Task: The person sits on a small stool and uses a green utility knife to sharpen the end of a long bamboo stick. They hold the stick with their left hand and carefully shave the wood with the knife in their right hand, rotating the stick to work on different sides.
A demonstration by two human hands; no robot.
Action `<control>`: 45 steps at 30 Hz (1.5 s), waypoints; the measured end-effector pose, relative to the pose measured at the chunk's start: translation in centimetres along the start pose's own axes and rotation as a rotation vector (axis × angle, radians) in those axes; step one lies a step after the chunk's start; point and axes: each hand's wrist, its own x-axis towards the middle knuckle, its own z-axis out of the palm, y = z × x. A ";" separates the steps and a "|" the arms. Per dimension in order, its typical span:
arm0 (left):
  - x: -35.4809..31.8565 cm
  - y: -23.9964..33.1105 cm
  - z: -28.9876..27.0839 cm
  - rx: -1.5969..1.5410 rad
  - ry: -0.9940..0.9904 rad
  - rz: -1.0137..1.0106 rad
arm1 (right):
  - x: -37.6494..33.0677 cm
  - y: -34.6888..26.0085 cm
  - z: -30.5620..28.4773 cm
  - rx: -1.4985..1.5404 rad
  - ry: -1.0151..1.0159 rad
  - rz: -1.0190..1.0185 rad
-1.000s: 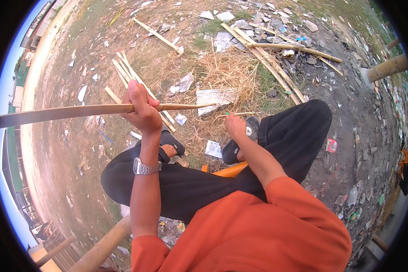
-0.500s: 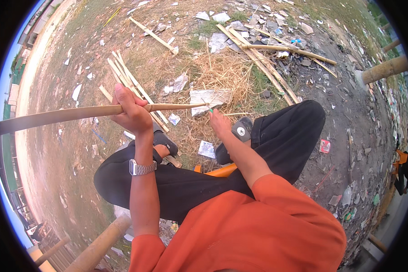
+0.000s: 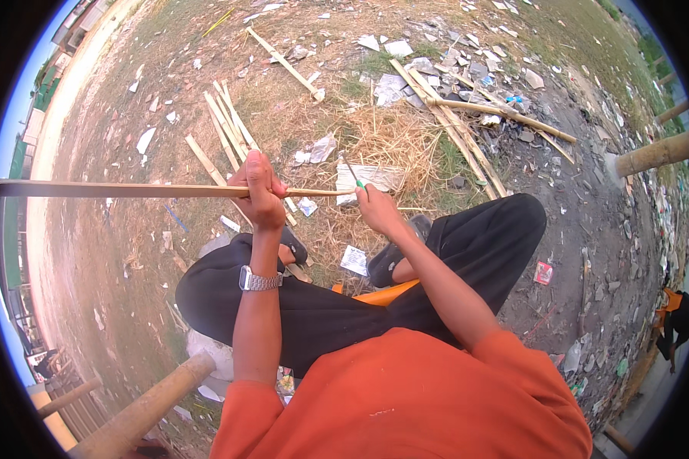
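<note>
two hands share one long strip (image 3: 130,190), which lies almost level in front of us, running from the left rim of the view to just beside our right knuckles. our left hand (image 3: 260,195) is wrapped around it near its right end, thumb up. our right hand (image 3: 377,208) grips a small knife (image 3: 351,170) by its green handle, the thin blade slanting up and away past the strip's tip. we cannot tell whether the edge or the right fingers touch the wood; the tip and the hand overlap here.

as for what is done, we judge that the short length between our hands has been worked: it looks narrower and paler than the rest. the longer length left of our grip is broad and even, and seems uncut. how much of it is left to work, we cannot tell, and the tip is too small to judge its finish.

beyond our hands, a heap of dry shreds (image 3: 394,138) spreads on the ground, next to a white slab (image 3: 379,179). several loose slats (image 3: 226,126) lie together past our left hand, and more long pieces (image 3: 459,130) lie crossed at upper right; from here we cannot say if any are finished. a paper (image 3: 354,260) rests between our feet.
</note>
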 end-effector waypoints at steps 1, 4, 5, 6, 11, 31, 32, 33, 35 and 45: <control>0.0 0.1 -0.2 -0.003 -0.021 0.009 | -2.0 -2.8 -1.5 0.137 -0.030 -0.082; -0.6 0.5 -0.4 -0.007 -0.072 0.010 | -7.3 -7.7 -2.4 0.250 -0.112 -0.164; -0.8 0.5 -0.5 -0.016 -0.082 0.008 | -8.5 -8.5 -2.2 0.231 -0.122 -0.161; -0.9 0.6 -0.6 -0.024 -0.093 0.007 | -9.4 -8.9 -1.6 0.229 -0.098 -0.174; -1.3 1.0 -0.2 -0.046 -0.108 0.006 | -9.1 -7.4 1.5 0.082 0.056 -0.163; -0.2 -0.2 0.3 0.020 0.038 0.051 | -8.1 -8.4 2.5 0.007 0.212 -0.267; -0.3 -0.5 0.2 0.014 0.034 0.046 | -8.0 -8.3 2.6 -0.012 0.212 -0.239; -0.2 -0.7 0.3 0.008 0.028 0.041 | -8.1 -8.1 2.8 -0.031 0.214 -0.210; 0.0 -0.4 0.6 -0.018 0.080 0.051 | -7.4 -4.3 3.8 -0.114 0.181 -0.037; 2.0 -0.9 1.8 0.094 0.245 -0.014 | -6.9 -5.8 -1.7 0.205 0.100 -0.111</control>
